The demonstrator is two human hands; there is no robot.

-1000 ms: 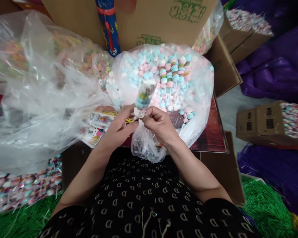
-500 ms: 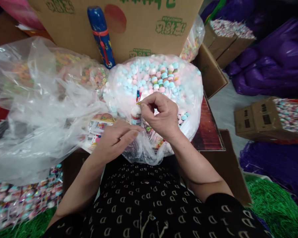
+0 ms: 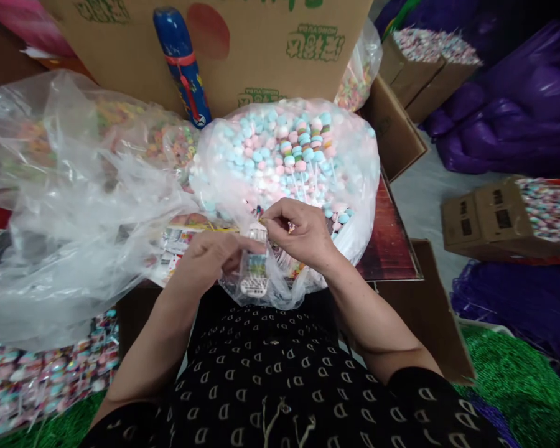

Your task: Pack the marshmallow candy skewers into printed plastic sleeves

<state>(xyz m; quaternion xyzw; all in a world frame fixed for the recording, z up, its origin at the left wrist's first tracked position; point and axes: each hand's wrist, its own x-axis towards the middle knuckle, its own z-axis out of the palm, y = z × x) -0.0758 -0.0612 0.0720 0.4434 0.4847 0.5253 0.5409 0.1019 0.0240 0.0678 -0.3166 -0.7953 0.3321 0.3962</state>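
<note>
My right hand [image 3: 303, 233] pinches the gathered top of a small clear printed candy packet [image 3: 254, 269] between thumb and fingertips. A small dark coloured end sticks up above the pinch. The packet hangs down below the pinch, with pale blue and greenish sweets showing through. My left hand [image 3: 210, 255] stretches its index finger across the front of the packet, touching it; the other fingers are bent and its thumb is hidden. Beneath both hands lies a big clear bag [image 3: 214, 152] of pink, blue and white marshmallows, with several marshmallow skewers [image 3: 303, 149] on top.
Printed flat packets [image 3: 170, 246] and a thin yellow strip lie by my left hand. Clear bags [image 3: 88, 180] of ring sweets cover the left side. A blue flask [image 3: 182, 68] stands against a large carton [image 3: 261, 56]. Boxes of wrapped sweets [image 3: 494, 214] stand on the right.
My right hand has come lower and nearer to me, still pinching. My left index finger has straightened across the packet, whose lower part now shows below that finger.
</note>
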